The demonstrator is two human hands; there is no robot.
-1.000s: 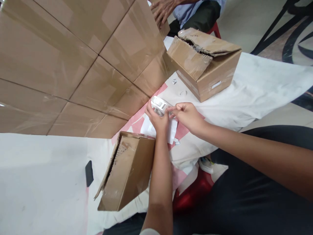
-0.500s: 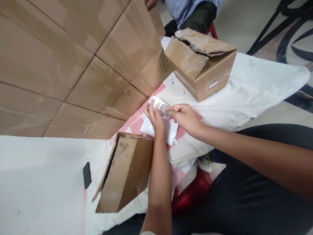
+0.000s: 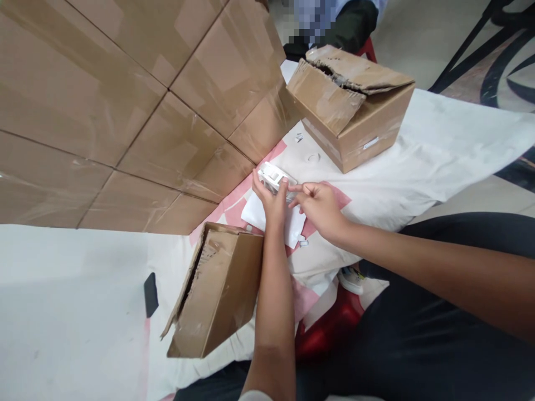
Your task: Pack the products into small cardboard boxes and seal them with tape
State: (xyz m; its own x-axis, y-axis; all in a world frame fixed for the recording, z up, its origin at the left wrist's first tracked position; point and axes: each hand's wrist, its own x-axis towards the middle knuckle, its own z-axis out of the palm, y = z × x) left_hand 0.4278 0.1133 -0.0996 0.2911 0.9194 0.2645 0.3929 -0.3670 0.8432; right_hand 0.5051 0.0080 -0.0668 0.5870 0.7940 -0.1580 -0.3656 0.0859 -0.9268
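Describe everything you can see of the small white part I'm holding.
The small white part looks like moulded plastic, blocky and rectangular, with raised rocker-like sections on its upper face. It is tilted, held above a white paper sheet. The left hand clasps it from below, with fingers up both sides. The right hand touches its right end with fingertips, though whether they pinch it is unclear.

table [image 3: 438, 150] has a white and pink cloth over it; taped cartons [image 3: 125, 111] hog the far left corner; torn box [image 3: 359, 117] by the far edge, open box [image 3: 221, 289] at the near edge, paper sheet [image 3: 254, 214] between them; tiny ring [image 3: 312, 157] beside the torn one
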